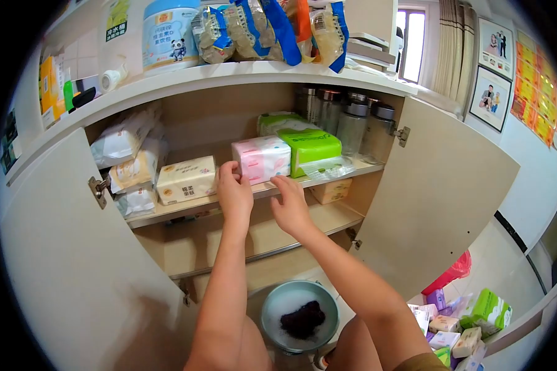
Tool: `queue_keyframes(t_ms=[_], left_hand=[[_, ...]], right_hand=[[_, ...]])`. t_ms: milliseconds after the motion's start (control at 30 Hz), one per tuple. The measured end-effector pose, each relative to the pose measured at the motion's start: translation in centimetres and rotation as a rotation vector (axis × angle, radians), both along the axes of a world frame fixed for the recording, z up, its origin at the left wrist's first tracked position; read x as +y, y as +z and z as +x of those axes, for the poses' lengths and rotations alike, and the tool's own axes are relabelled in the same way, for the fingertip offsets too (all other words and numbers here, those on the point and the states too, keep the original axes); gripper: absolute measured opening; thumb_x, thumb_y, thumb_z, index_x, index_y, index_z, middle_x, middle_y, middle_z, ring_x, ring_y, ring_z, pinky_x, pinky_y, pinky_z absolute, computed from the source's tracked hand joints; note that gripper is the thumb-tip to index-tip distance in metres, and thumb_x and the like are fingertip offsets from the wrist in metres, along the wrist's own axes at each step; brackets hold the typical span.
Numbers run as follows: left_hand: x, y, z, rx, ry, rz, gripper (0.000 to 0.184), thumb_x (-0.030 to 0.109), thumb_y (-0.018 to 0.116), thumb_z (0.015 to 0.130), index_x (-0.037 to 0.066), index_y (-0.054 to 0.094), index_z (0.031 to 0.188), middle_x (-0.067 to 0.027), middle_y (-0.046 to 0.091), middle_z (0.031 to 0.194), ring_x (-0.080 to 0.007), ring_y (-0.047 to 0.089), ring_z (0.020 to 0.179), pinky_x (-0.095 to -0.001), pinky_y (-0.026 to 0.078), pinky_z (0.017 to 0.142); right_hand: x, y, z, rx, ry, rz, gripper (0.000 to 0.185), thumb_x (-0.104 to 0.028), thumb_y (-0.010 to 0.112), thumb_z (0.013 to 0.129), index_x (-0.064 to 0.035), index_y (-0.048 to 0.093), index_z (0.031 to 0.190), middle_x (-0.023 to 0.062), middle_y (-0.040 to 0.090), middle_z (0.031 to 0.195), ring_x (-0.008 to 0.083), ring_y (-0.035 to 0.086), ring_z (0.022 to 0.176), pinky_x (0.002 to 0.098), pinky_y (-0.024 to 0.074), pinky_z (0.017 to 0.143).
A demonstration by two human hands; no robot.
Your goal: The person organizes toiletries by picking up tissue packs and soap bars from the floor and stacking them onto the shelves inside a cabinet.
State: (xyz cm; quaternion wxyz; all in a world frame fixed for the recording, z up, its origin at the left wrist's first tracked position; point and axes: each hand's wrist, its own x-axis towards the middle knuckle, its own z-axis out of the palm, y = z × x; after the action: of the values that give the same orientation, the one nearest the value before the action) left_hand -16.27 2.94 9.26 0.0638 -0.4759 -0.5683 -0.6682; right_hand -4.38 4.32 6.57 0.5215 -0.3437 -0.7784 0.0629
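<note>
On the upper cabinet shelf sits a pink and white tissue pack point(263, 159). My left hand point(234, 190) is at its left front corner, fingers a little bent and apart; whether they touch the pack I cannot tell. Just below the pack's front right edge is my right hand point(289, 205), thumb and fingers apart, with nothing held. Left of my left hand lies a cream tissue pack point(187, 180) with dark lettering. Against the pink pack's right side stands a green tissue pack point(315, 148), and a clear plastic wrapper point(328, 168) lies in front of it.
Cabinet doors stand open at left point(62, 247) and right point(436, 185). Bagged packs point(133, 164) are stacked at the shelf's left, glass bottles point(353, 127) at its right. A bucket point(300, 284) with dark cloth in suds stands below. Tissue packs point(467, 340) are heaped lower right.
</note>
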Motion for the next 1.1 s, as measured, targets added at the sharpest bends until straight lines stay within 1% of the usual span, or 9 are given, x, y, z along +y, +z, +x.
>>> queue_keyframes(t_ms=[100, 300, 400, 533, 667, 833, 900, 1000, 1100], left_hand=[[-0.8, 0.1, 0.8, 0.023, -0.025, 0.045, 0.033, -0.004, 0.054, 0.066, 0.002, 0.045, 0.097, -0.0119, 0.045, 0.093, -0.0195, 0.048, 0.067, -0.0296, 0.042, 0.063], [-2.1, -0.1, 5.4, -0.029, -0.150, 0.061, 0.036, -0.002, 0.055, 0.066, 0.004, 0.043, 0.100, -0.0094, 0.036, 0.097, -0.0154, 0.042, 0.077, -0.0245, 0.042, 0.065], [-1.8, -1.3, 7.9, -0.018, -0.255, -0.005, 0.035, 0.000, 0.057, 0.066, 0.005, 0.044, 0.098, -0.0076, 0.036, 0.096, -0.0141, 0.041, 0.074, -0.0238, 0.042, 0.065], [-1.9, -2.9, 11.8, 0.003, -0.430, -0.071, 0.037, 0.000, 0.058, 0.064, 0.006, 0.045, 0.098, -0.0075, 0.037, 0.097, -0.0142, 0.042, 0.073, -0.0243, 0.042, 0.064], [-1.9, -5.0, 16.1, 0.040, -0.633, -0.127, 0.039, -0.001, 0.059, 0.063, 0.006, 0.045, 0.099, -0.0084, 0.037, 0.098, -0.0142, 0.043, 0.073, -0.0248, 0.043, 0.063], [-4.6, -8.3, 23.3, -0.003, -1.010, -0.365, 0.038, 0.003, 0.060, 0.063, 0.004, 0.046, 0.099, -0.0080, 0.037, 0.097, -0.0136, 0.043, 0.072, -0.0253, 0.042, 0.068], [-6.3, -9.7, 26.2, 0.124, -1.112, -0.383, 0.040, 0.002, 0.059, 0.064, 0.003, 0.045, 0.101, -0.0078, 0.038, 0.100, -0.0116, 0.043, 0.077, -0.0245, 0.040, 0.071], [-9.5, -10.1, 30.1, 0.202, -1.252, -0.404, 0.039, 0.002, 0.059, 0.064, 0.003, 0.046, 0.101, -0.0083, 0.037, 0.101, -0.0125, 0.044, 0.077, -0.0251, 0.041, 0.071], [-12.5, -10.7, 33.3, 0.146, -1.423, -0.495, 0.039, 0.003, 0.059, 0.064, 0.003, 0.046, 0.100, -0.0087, 0.037, 0.101, -0.0133, 0.044, 0.077, -0.0254, 0.041, 0.071]], right_hand=[[-1.1, -0.3, 1.1, 0.033, 0.019, -0.007, 0.037, -0.003, 0.052, 0.066, -0.0018, 0.048, 0.103, 0.0139, 0.044, 0.111, 0.0314, 0.038, 0.104, 0.0350, 0.0318, 0.089], [-3.2, -2.4, 5.5, 0.213, 0.079, -0.265, 0.034, -0.003, 0.051, 0.068, -0.0039, 0.049, 0.102, 0.0141, 0.044, 0.111, 0.0292, 0.041, 0.104, 0.0339, 0.0319, 0.089], [-4.1, -4.0, 8.4, 0.359, 0.070, -0.447, 0.031, -0.003, 0.049, 0.070, -0.0051, 0.050, 0.100, 0.0118, 0.046, 0.108, 0.0233, 0.045, 0.097, 0.0290, 0.0379, 0.078], [-7.1, -4.4, 13.1, 0.450, -0.049, -0.498, 0.027, -0.006, 0.049, 0.073, -0.0054, 0.051, 0.100, 0.0086, 0.047, 0.103, 0.0167, 0.046, 0.088, 0.0265, 0.0384, 0.075], [-10.3, -5.3, 18.2, 0.606, -0.181, -0.565, 0.030, -0.005, 0.049, 0.074, -0.0054, 0.050, 0.105, 0.0079, 0.050, 0.101, 0.0164, 0.044, 0.098, 0.0264, 0.0350, 0.082], [-15.5, -7.2, 23.7, 0.767, -0.358, -0.574, 0.031, -0.005, 0.048, 0.073, -0.0047, 0.050, 0.104, 0.0056, 0.049, 0.097, 0.0145, 0.042, 0.096, 0.0253, 0.0346, 0.081], [-17.1, -8.6, 25.9, 0.747, -0.409, -0.528, 0.030, -0.006, 0.048, 0.073, -0.0040, 0.050, 0.104, 0.0046, 0.048, 0.095, 0.0145, 0.042, 0.094, 0.0254, 0.0347, 0.080], [-20.4, -10.0, 28.2, 0.781, -0.575, -0.557, 0.028, -0.005, 0.047, 0.072, -0.0045, 0.052, 0.100, 0.0095, 0.050, 0.097, 0.0192, 0.047, 0.090, 0.0290, 0.0391, 0.078], [-23.3, -10.6, 29.9, 0.849, -0.665, -0.607, 0.028, -0.006, 0.047, 0.072, -0.0029, 0.051, 0.100, 0.0098, 0.050, 0.097, 0.0183, 0.047, 0.090, 0.0279, 0.0393, 0.078]])
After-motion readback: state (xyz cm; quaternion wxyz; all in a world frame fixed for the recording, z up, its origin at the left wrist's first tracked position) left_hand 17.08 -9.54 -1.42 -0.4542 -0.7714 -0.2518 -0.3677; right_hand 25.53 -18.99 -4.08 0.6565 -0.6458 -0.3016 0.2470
